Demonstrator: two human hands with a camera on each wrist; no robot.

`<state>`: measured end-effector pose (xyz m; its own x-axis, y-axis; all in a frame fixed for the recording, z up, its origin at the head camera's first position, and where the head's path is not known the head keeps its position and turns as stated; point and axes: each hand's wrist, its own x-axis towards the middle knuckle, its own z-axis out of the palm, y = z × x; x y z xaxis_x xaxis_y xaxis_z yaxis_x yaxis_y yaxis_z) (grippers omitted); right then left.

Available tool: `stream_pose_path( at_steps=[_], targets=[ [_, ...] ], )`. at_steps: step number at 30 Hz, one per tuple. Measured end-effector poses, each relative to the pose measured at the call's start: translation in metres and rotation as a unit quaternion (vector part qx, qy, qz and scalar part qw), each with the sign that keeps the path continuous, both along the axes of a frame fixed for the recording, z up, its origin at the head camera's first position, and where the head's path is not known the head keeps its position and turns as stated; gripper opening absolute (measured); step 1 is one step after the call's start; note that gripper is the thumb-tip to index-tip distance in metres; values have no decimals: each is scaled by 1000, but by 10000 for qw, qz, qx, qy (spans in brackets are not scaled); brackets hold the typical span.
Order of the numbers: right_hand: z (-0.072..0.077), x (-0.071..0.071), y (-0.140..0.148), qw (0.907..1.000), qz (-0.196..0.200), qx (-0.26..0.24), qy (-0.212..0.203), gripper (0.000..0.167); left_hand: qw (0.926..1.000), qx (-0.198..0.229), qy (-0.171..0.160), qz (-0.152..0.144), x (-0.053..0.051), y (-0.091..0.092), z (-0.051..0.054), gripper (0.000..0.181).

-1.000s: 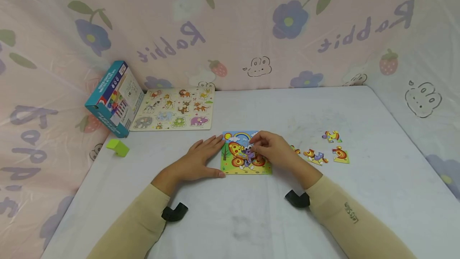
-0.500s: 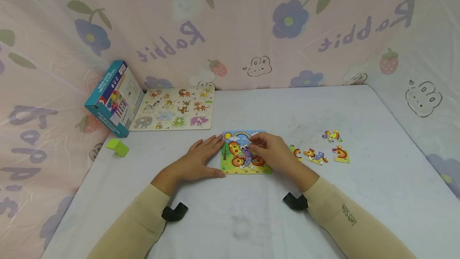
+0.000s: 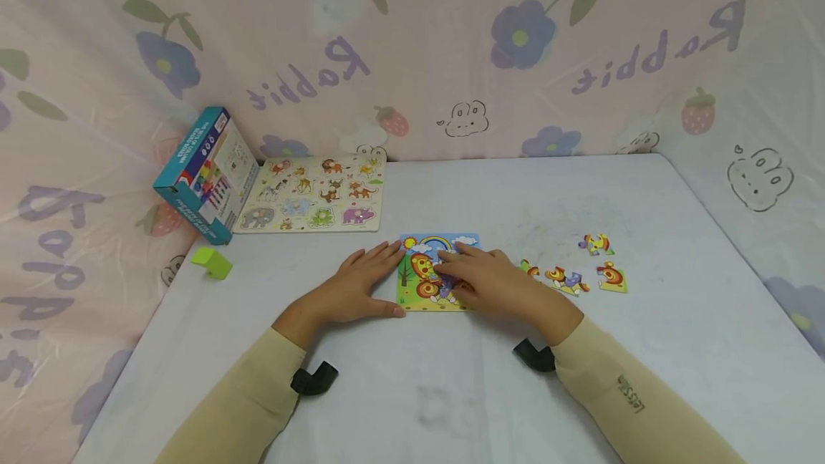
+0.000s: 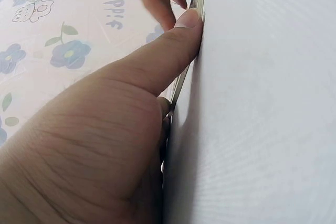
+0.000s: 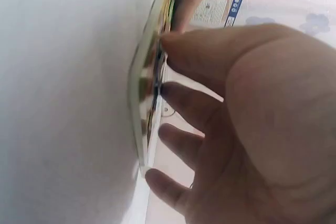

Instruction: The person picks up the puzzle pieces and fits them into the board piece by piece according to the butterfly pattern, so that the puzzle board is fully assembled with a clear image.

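A small square picture puzzle board [image 3: 409,292] with a sun, rainbow and butterfly figure lies flat on the table in the head view. My left hand [image 3: 351,292] rests at its left side, fingers straight along the upper left edge and thumb at the lower left corner. In the left wrist view that thumb [image 4: 176,43] touches the board's edge. Over the board's right half lies my right hand [image 3: 493,281], hiding part of the picture. Seen from the right wrist, its fingers [image 5: 181,142] are spread, with thumb and fingertips against the picture face.
Several loose puzzle pieces [image 3: 567,281] lie right of the board, one partly behind the right forearm. An animal peg board [image 3: 309,195] and a blue box [image 3: 200,177] stand at the back left. A green block [image 3: 211,263] sits near the table's left edge.
The right hand's fingers, bunched together over the board's upper right before, are now spread flatter across its right half. The left hand and loose pieces have stayed put.
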<state>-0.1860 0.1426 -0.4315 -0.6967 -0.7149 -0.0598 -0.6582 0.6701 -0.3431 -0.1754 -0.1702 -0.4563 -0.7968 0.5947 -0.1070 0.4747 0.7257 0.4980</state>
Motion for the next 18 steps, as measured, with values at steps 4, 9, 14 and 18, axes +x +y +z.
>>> stream_pose_path(
  at_steps=[4, 9, 14, 18],
  targets=[
    [1, 1, 2, 9989, 99, 398, 212, 55, 10000, -21, -32, 17, 0, 1, 1, 112],
    [4, 6, -3, 9944, 65, 890, 572, 59, 10000, -19, -39, 35, 1, 1, 2, 112],
    [6, 12, -7, 9905, -44, 1126, 786, 60, 10000, -14, -52, 29, 1, 1, 1, 112],
    [6, 15, -9, 9901, -94, 1150, 799, 60, 10000, 4, -40, 22, 0, 0, 1, 112]
  ],
)
